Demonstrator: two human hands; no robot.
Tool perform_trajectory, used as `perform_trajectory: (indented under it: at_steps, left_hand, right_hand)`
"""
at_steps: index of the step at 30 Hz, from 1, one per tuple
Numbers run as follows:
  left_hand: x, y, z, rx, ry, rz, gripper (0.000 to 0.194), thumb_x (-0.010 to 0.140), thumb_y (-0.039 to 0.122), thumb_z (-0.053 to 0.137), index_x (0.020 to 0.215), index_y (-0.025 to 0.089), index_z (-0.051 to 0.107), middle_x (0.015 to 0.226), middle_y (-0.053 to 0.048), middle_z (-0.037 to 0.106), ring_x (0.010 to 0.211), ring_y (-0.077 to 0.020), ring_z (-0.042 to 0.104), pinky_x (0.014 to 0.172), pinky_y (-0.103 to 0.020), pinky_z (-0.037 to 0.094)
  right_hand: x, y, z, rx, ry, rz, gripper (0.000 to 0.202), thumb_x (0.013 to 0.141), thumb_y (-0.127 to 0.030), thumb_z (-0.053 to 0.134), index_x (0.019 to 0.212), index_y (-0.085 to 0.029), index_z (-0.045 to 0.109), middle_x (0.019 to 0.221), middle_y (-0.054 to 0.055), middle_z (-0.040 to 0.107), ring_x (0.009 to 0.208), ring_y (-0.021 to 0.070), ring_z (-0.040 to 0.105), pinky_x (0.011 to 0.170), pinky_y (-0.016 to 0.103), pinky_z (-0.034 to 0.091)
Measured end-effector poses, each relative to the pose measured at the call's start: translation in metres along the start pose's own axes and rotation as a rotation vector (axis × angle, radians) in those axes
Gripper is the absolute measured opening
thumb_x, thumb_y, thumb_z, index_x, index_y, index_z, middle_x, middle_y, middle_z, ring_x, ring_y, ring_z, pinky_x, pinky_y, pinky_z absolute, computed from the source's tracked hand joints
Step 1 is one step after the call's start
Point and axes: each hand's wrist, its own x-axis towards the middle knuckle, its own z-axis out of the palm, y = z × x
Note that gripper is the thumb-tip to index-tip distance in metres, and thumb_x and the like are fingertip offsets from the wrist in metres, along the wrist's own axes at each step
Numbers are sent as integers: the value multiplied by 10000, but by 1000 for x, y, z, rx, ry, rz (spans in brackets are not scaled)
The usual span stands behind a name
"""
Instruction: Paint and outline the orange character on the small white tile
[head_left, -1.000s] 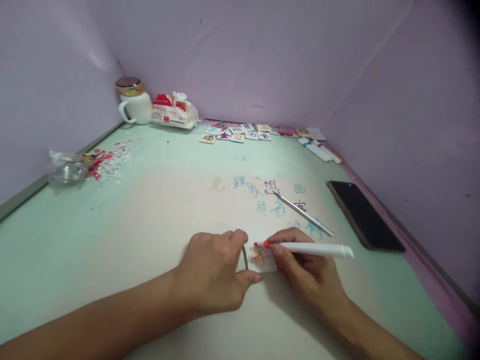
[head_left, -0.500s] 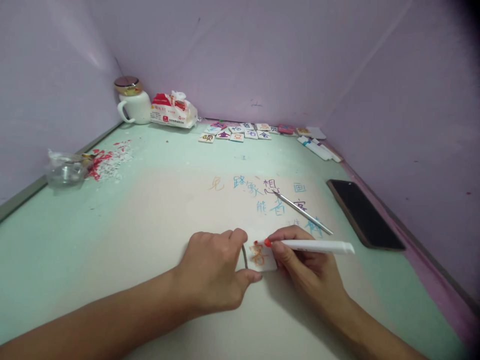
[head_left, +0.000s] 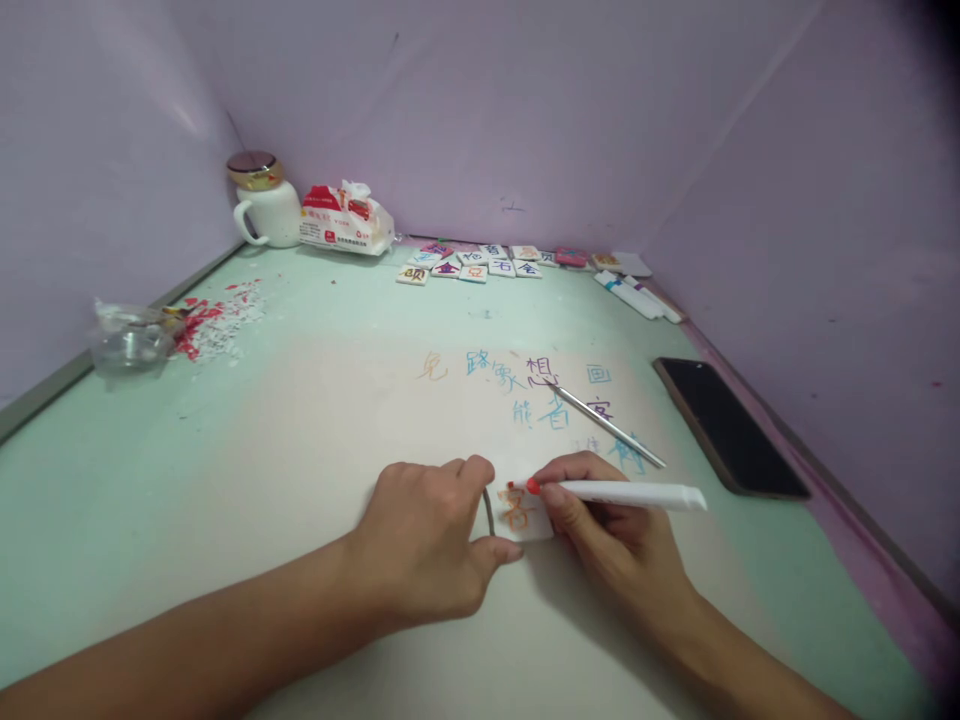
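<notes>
Pinching red-tipped white marker (head_left: 634,495) in right grip (head_left: 619,535), pointed at orange-lettered white tile (head_left: 537,528) just left of that grip; holding tile along its left side in curled left grip (head_left: 427,540)

The 2 forearms (head_left: 262,622) slant inward, left hand (head_left: 429,540) arched, right hand (head_left: 611,530) pinching.

Bare left hand (head_left: 435,540) here, bare right hand (head_left: 626,555) there, each with slender fingers, and look, slim left forearm (head_left: 247,622) and right forearm (head_left: 727,640), both bare out to the edge of view!
</notes>
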Motion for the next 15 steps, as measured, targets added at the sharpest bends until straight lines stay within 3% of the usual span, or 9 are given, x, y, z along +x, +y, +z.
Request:
perform_trajectory:
  at_steps: [15]
  left_hand:
    - [1, 1, -1, 0, -13, -9, 359, 756, 503, 580, 955, 210, 519, 791, -21, 684, 671, -284, 661, 556, -362, 437]
  right_hand:
    - [-3, -5, 5, 31, 16, -3, 124, 833, -310, 585, 755, -225, 630, 618, -20, 599, 537, 124, 521, 494, 237, 411]
